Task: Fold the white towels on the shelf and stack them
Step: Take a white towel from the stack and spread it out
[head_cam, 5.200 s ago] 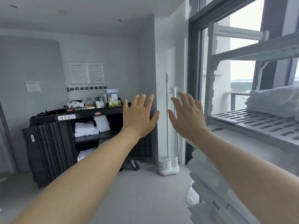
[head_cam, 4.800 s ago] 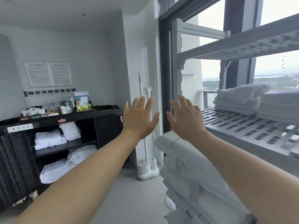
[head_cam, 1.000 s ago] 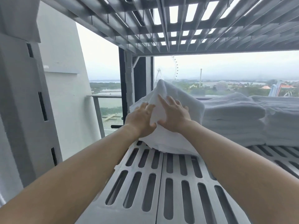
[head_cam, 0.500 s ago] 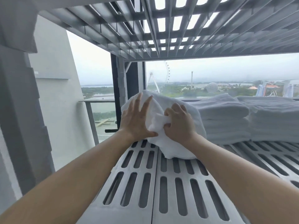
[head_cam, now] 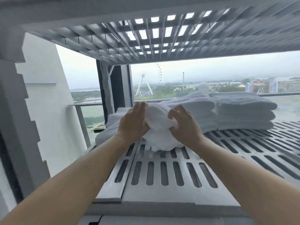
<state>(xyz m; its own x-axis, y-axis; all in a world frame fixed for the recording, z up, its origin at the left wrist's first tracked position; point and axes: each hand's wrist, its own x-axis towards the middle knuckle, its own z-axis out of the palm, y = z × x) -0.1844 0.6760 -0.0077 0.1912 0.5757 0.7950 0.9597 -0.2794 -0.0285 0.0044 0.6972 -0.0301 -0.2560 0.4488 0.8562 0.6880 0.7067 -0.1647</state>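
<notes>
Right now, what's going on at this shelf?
A person is working a bunched white towel at the front of the grey slotted shelf. The left hand presses its side with fairly straight fingers, and the right hand grips a fold of it. It is not yet folded flat. Stacks of folded towels sit to the right. More white cloth lies behind on the left, possibly the same towel.

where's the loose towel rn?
Head view, centre: the loose towel sits bunched on the slotted shelf between the left hand and right hand, just left of the folded stacks.
</notes>
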